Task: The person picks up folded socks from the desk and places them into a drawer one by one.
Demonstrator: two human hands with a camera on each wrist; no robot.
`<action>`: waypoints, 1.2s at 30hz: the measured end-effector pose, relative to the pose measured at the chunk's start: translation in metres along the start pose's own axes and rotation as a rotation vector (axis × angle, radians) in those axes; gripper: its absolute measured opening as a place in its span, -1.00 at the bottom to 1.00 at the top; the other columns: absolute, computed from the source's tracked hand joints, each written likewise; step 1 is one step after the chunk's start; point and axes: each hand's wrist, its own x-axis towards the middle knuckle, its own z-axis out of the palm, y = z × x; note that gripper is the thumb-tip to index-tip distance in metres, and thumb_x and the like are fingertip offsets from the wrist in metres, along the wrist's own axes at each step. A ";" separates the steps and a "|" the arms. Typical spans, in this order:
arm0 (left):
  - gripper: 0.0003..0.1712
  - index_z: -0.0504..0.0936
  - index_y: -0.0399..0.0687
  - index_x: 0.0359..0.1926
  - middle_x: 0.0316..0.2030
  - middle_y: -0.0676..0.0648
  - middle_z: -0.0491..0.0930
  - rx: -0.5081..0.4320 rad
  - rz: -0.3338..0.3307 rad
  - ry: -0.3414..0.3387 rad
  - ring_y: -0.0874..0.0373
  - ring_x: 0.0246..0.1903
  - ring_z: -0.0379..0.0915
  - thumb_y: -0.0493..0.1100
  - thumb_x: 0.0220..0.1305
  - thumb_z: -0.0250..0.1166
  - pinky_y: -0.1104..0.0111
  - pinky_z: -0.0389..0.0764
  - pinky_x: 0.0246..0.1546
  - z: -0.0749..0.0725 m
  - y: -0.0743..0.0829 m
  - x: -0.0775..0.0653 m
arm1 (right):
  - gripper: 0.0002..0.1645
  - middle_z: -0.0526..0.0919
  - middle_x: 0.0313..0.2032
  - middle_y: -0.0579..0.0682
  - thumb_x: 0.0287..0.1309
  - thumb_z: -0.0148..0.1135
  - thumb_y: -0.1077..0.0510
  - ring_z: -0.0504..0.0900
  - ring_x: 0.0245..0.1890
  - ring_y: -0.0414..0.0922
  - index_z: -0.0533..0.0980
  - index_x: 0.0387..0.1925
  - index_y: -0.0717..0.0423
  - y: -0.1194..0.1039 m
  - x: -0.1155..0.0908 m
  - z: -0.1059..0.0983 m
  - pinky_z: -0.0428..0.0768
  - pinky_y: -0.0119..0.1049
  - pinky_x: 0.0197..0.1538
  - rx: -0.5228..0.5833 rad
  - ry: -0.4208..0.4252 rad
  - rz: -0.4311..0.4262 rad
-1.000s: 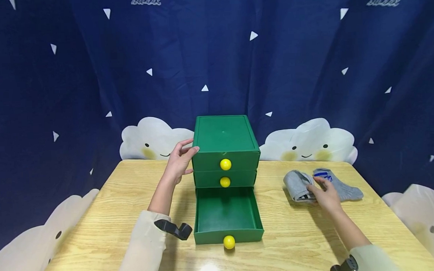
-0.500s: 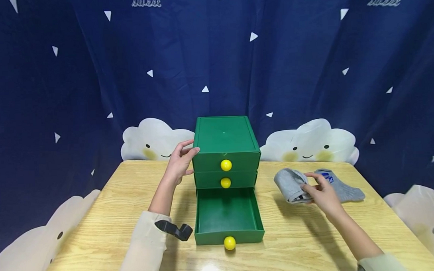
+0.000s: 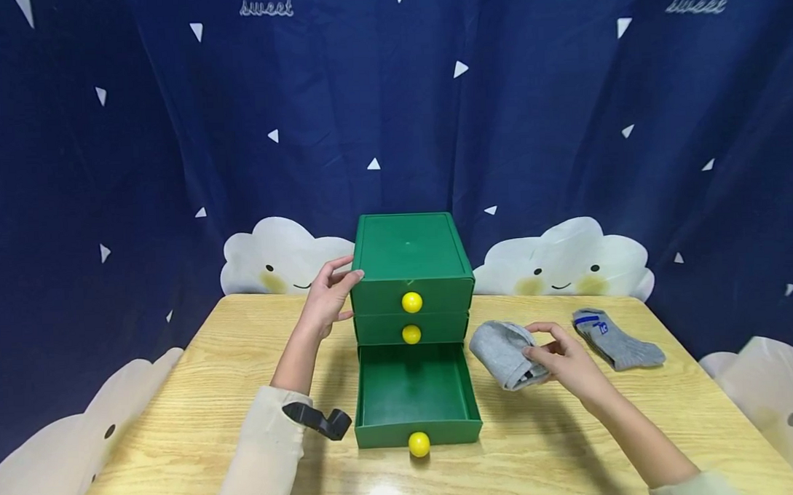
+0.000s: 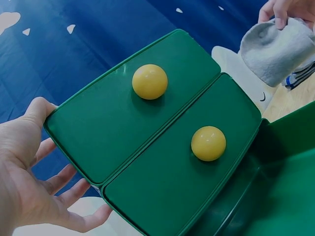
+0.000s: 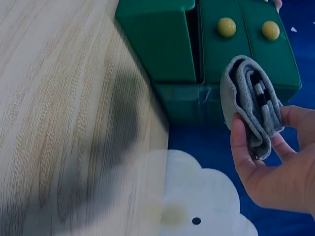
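Observation:
A green drawer cabinet (image 3: 409, 247) with round yellow knobs stands mid-table, its bottom drawer (image 3: 411, 396) pulled out and its two upper drawers closed. My left hand (image 3: 326, 297) rests against the cabinet's left side, thumb at the top front corner and fingers spread along the side, as the left wrist view also shows. Between thumb and fingers, my right hand (image 3: 564, 362) pinches a folded grey sock bundle (image 3: 505, 353) above the table, just right of the open drawer. Its rolled layers and black-and-white stripes face the right wrist camera (image 5: 251, 105).
Another grey sock (image 3: 616, 342) with blue markings lies flat on the wooden table (image 3: 180, 430) at the right. Behind the table hangs a dark blue curtain (image 3: 312, 97) with white triangles and clouds. The bottom drawer juts toward the front.
My right hand has lifted the folded sock bundle off the table and carried it left toward the open drawer. The left hand stays in place on the cabinet.

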 end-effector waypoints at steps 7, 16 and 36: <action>-0.44 0.27 0.24 0.29 0.25 -0.12 0.26 0.011 -0.005 0.003 -0.08 0.31 0.14 0.04 0.28 0.16 -0.19 0.43 0.04 0.000 0.002 -0.001 | -0.48 0.45 -0.24 0.17 0.25 0.13 0.11 0.51 -0.32 -0.10 0.27 0.20 0.12 -0.009 -0.003 0.015 0.64 -0.18 -0.32 0.022 -0.086 -0.002; -0.45 0.29 0.27 0.27 0.23 -0.10 0.27 0.003 -0.007 0.006 -0.06 0.30 0.16 0.06 0.27 0.17 -0.19 0.43 0.04 -0.001 -0.002 0.003 | -0.49 0.46 -0.27 0.14 0.22 0.16 0.13 0.49 -0.32 -0.10 0.30 0.18 0.13 -0.020 0.002 0.047 0.63 -0.13 -0.33 0.058 -0.168 -0.025; -0.44 0.29 0.27 0.27 0.24 -0.10 0.26 -0.010 -0.006 -0.002 -0.06 0.31 0.14 0.05 0.27 0.17 -0.20 0.42 0.05 -0.001 -0.001 0.002 | -0.63 0.47 -0.35 0.06 0.16 0.20 0.16 0.42 -0.43 -0.13 0.41 0.02 0.07 -0.028 0.023 0.127 0.63 -0.21 -0.46 0.060 -0.242 -0.011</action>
